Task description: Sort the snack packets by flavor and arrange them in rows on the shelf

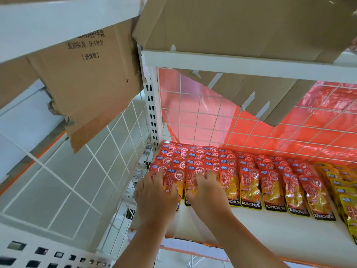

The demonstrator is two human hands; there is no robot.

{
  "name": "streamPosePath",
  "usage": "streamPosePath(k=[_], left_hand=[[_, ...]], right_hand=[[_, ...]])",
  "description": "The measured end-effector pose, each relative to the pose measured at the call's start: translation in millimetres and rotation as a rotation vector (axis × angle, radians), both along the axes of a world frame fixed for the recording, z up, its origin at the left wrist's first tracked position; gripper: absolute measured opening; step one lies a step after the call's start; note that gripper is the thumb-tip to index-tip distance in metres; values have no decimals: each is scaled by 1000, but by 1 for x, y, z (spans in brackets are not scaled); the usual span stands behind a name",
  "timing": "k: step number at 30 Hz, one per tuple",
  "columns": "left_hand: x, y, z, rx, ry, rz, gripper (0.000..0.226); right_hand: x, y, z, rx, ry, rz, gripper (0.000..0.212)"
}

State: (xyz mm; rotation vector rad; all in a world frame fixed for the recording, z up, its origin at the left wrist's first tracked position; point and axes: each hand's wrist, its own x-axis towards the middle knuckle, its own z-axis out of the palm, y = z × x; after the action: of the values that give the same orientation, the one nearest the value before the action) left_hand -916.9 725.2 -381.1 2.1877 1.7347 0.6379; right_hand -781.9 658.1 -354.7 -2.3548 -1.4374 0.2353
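Note:
Several rows of red snack packets lie overlapped on the white shelf, running from its back mesh toward the front. Yellow packets fill rows at the far right. My left hand lies palm down on the leftmost red rows, fingers spread over the front packets. Beside it, my right hand presses flat on the adjoining rows, fingers pointing to the back. Neither hand visibly grips a packet; the packets under the palms are partly hidden.
A white wire mesh backs the shelf, with red plastic film behind it. Cardboard sheets lie on the shelf above and hang down at the left. A white upright post bounds the left side. Bare shelf runs along the front.

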Motion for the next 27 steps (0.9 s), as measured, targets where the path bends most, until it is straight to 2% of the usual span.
streamPosePath(k=[4, 7, 12, 27], left_hand=[[-1, -1, -2, -18, 34, -16, 59], [-1, 0, -3, -10, 43, -18, 59], [-1, 2, -6, 12, 24, -29, 50], [4, 8, -14, 101, -13, -60, 42]], right_hand=[[-20, -2, -1, 36, 10, 191, 18], [-30, -3, -6, 38, -8, 250, 25], [-31, 1, -6, 29, -95, 277, 46], [-30, 4, -7, -1, -198, 209, 69]])
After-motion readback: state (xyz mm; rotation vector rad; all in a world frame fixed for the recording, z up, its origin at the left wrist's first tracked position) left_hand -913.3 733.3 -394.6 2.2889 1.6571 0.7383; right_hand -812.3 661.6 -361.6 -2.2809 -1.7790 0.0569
